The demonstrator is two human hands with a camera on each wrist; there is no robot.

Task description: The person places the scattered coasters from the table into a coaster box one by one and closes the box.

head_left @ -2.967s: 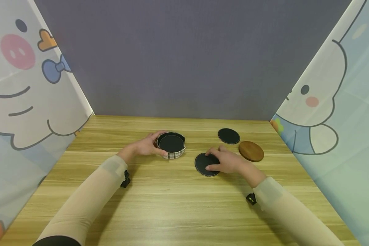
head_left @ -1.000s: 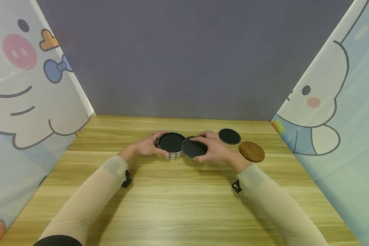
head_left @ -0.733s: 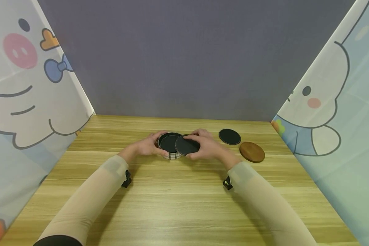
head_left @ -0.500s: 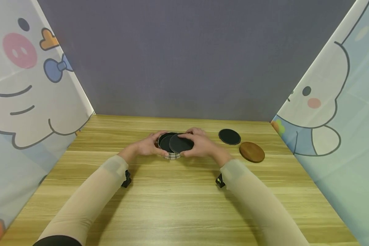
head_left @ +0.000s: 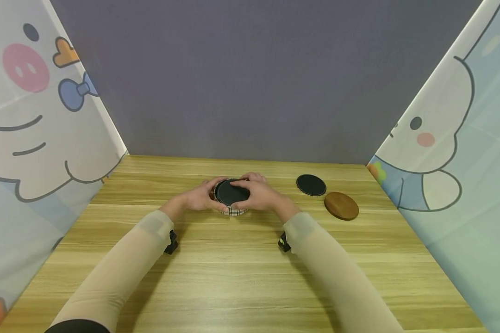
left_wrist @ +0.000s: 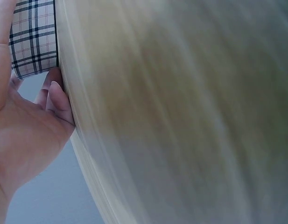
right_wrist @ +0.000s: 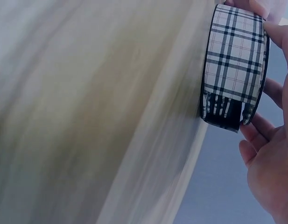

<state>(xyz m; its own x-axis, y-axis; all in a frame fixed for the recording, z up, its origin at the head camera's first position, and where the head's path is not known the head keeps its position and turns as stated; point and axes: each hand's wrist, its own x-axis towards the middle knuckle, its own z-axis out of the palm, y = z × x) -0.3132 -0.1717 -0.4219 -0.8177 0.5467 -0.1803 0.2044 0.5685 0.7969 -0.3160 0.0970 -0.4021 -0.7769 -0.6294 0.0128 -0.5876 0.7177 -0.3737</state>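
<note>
L hand grips the left side of the round plaid holder, thumb near & fingers far, w/ the holder sitting on the counter; R hand holds the black disc by its right part, thumb at the near edge, one finger across the top, others round the far side. Key relation = disc vs. holder mouth: disc lies directly above/at the opening, nearly concentric, a thin dark strip of rim showing on its left, so it's maybe a touch right of ctr. Can't tell if it's inside the rim or resting on it; any tilt looks slight. Both pcs are round, so no long axis to line up; position over the mouth prob. matters more than rotation. Neither hand is clearly nearer: L is on the holder, R on the disc, one per side. R wrist view shows a dark cutout in the plaid wall, pale stripes within, on R hand's side. Off to the right, well apart from both hands, lie the 2nd black disc & the wood disc, close together, wood one nearer the person.
</note>
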